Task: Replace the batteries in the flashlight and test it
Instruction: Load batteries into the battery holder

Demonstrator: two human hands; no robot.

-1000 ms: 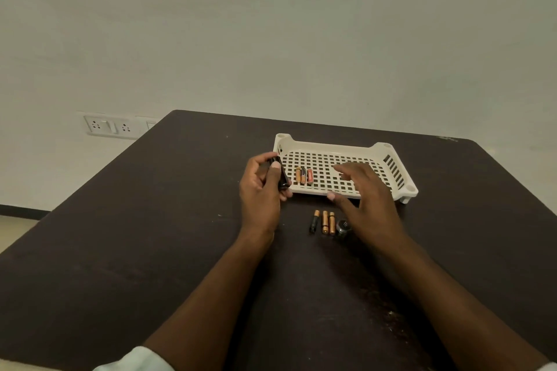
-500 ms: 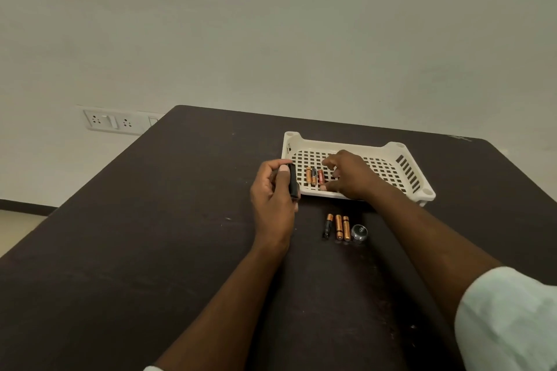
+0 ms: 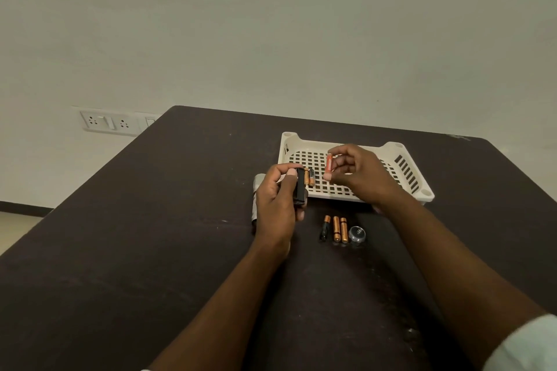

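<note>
My left hand [image 3: 278,205] grips a black battery holder [image 3: 300,187] upright, just left of the white slotted tray [image 3: 401,159]. Above the tray floor my right hand [image 3: 358,175] pinches an orange battery [image 3: 328,165] between thumb and fingers. Two more batteries [image 3: 309,176] lie in the tray's left part. The silver flashlight body [image 3: 256,199] lies on the table, mostly hidden behind my left hand. In front of the tray three batteries [image 3: 335,228] lie side by side with the round flashlight end cap [image 3: 357,234] to their right.
All of this sits on a dark table [image 3: 150,250] pushed against a pale wall. A wall socket plate [image 3: 107,122] is beyond the table's left edge. My forearms cross the near part of the table.
My right hand went from the table into the tray, took one orange battery from the group there and lifted it. My left hand kept hold of the black holder.
</note>
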